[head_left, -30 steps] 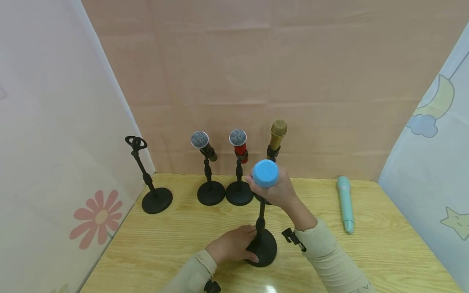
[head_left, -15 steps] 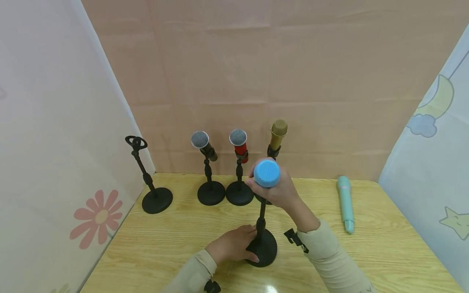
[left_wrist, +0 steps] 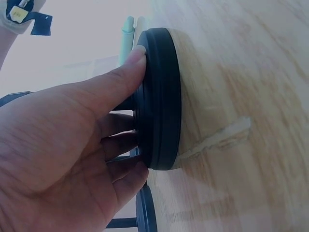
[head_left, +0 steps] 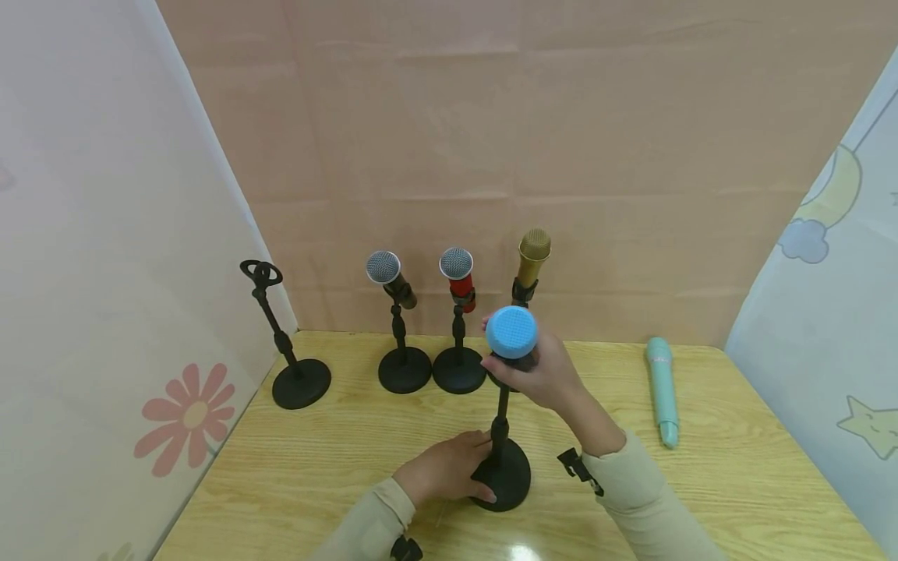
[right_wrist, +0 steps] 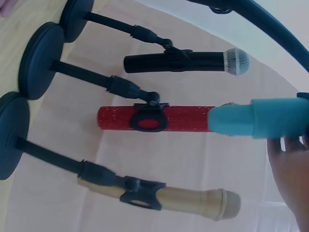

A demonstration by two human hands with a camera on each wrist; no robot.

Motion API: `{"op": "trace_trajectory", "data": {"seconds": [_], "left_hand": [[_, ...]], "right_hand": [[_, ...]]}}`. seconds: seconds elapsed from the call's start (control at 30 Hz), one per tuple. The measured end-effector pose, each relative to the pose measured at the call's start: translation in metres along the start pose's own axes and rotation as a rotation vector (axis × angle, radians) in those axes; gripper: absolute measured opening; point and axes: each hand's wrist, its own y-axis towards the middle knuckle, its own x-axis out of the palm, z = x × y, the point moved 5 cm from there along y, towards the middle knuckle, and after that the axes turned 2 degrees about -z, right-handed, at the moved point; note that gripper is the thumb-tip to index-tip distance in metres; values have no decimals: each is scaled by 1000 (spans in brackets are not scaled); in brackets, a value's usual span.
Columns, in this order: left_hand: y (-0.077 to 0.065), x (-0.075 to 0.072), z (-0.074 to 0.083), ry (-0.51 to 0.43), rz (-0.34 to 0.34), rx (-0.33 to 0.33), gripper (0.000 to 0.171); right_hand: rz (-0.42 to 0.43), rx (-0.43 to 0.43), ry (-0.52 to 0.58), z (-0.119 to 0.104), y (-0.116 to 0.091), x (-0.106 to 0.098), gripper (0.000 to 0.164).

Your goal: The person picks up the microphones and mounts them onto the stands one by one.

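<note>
A blue microphone [head_left: 512, 333] is mounted on a black microphone stand [head_left: 515, 467] at the front middle of the table. My right hand [head_left: 543, 378] curls round it just below the round head, by the dark clip. In the right wrist view the microphone's tail end [right_wrist: 256, 118] sticks out past the fingers. My left hand [head_left: 447, 467] holds the stand's round base down on the table. The left wrist view has the thumb over the upper part of the base [left_wrist: 161, 99] and the fingers curled at its lower edge; the post is partly hidden behind the hand.
Behind stand three more stands with a black microphone [head_left: 384, 269], a red microphone [head_left: 457, 273] and a gold microphone [head_left: 533, 253]. A bare stand [head_left: 298, 383] is at left. One mint-green microphone [head_left: 662, 389] lies at right. Fabric walls border the table.
My right hand has slid slightly down and right around the blue microphone, and a dark part now shows under its head. The left hand has stayed on the base.
</note>
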Motion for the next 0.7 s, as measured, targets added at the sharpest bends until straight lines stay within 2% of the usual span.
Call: {"op": "trace_trajectory", "data": {"seconds": [0.1,0.27,0.47,0.7], "left_hand": [[0,1,-1,0,11,3,81],[0,1,-1,9,20,7,81],[-1,1,-1,7,18,11,81],[0,4,-3,-12,15,12,83]], "right_hand": [[23,38,-28,4,-9,-4,65],[57,2,9,8,-20,-10,71],[65,-60,-11,15,-33,-16,65],[24,-5,-142,28,-62,-11,55]]}}
